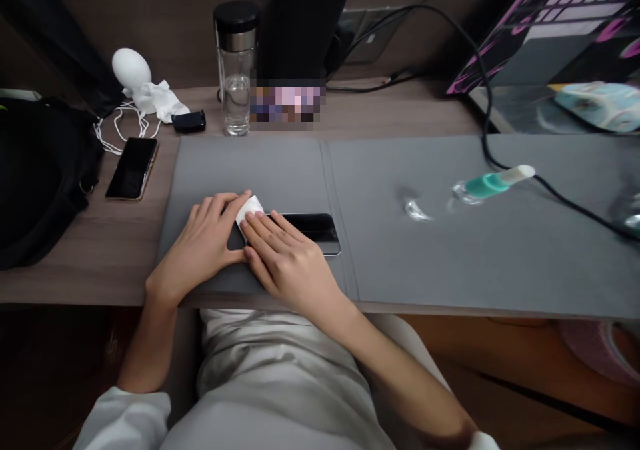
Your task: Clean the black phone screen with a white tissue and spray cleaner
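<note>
A phone point(320, 232) with a dark screen lies face up on the grey desk mat, partly covered by my hands. My right hand point(293, 257) presses a small folded white wipe point(251, 207) onto the phone's left part, fingers laid flat and close together. At the phone's left end, my left hand point(205, 243) arches with thumb and fingers spread around it, steadying it; the fingertips touch the wipe's edge. The exact contact beneath both hands is hidden.
A small bottle of teal liquid point(486, 185) lies right, near a clear plastic piece point(417, 211) and a black cable point(487, 117). Behind stands a water bottle point(237, 97). Another phone point(133, 169), a white egg-shaped object point(131, 70) and a black bag point(45, 177) sit left.
</note>
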`<state>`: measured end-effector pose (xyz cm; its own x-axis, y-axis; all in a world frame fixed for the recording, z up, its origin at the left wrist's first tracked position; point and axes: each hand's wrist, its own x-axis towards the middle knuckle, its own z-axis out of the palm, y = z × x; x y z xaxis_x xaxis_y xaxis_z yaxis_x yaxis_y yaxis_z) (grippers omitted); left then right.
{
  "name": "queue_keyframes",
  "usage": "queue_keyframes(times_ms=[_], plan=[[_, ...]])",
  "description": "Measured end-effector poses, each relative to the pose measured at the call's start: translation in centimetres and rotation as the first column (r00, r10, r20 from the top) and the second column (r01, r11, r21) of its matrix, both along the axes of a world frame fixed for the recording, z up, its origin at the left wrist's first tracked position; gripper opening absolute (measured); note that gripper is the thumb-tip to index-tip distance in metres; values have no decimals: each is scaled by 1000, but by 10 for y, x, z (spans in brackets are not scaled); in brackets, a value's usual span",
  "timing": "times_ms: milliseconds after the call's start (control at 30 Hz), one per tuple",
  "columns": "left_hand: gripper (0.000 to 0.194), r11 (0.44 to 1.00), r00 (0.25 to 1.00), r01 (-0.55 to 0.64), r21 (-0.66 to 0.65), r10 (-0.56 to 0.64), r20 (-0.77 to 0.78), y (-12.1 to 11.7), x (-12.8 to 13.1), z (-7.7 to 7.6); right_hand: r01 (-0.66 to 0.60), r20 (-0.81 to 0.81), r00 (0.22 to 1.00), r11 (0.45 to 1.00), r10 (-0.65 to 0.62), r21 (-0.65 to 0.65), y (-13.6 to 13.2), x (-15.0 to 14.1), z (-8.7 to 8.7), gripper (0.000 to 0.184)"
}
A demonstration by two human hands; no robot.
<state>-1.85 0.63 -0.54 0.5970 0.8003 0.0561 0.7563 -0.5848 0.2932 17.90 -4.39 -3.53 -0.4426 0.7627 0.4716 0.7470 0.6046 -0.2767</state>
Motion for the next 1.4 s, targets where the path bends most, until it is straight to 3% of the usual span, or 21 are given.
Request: queue_keyframes(times_ms=[200, 433, 633, 733, 833, 900, 1100, 1400], plan=[[83, 1000, 999, 4, -31, -3, 33, 1, -3, 1, -40, -42, 998, 998, 42, 54, -5, 5, -3, 36], [81, 982, 995, 98, -164, -90, 52, 7, -19, 9, -127, 55, 991, 984, 121, 128, -14, 16, -6, 36], [72, 986, 996, 88, -143, -85, 28, 2, -17, 14, -246, 99, 967, 958, 233, 150, -19, 64, 3, 43], [62, 997, 998, 57, -57, -55, 36, -4, -8, 15, -32, 55, 998, 980, 22, 196, -16, 101, 0, 45], [62, 992, 993, 121, -20, -121, -1, -8, 2, 14, 261, 3, 962, 927, -272, 270, -9, 125, -11, 39], [64, 989, 989, 146, -2, -146, -21, -9, 9, 12, 298, -14, 952, 920, -305, 255, -5, 128, -17, 37], [49, 986, 986, 166, 26, -166, 1, -11, 14, 9, 124, -57, 991, 981, -117, 147, -1, 117, -14, 54], [45, 976, 984, 176, 128, -177, -10, -15, 9, 2, 16, -29, 999, 994, -13, 106, 2, 118, -17, 49]])
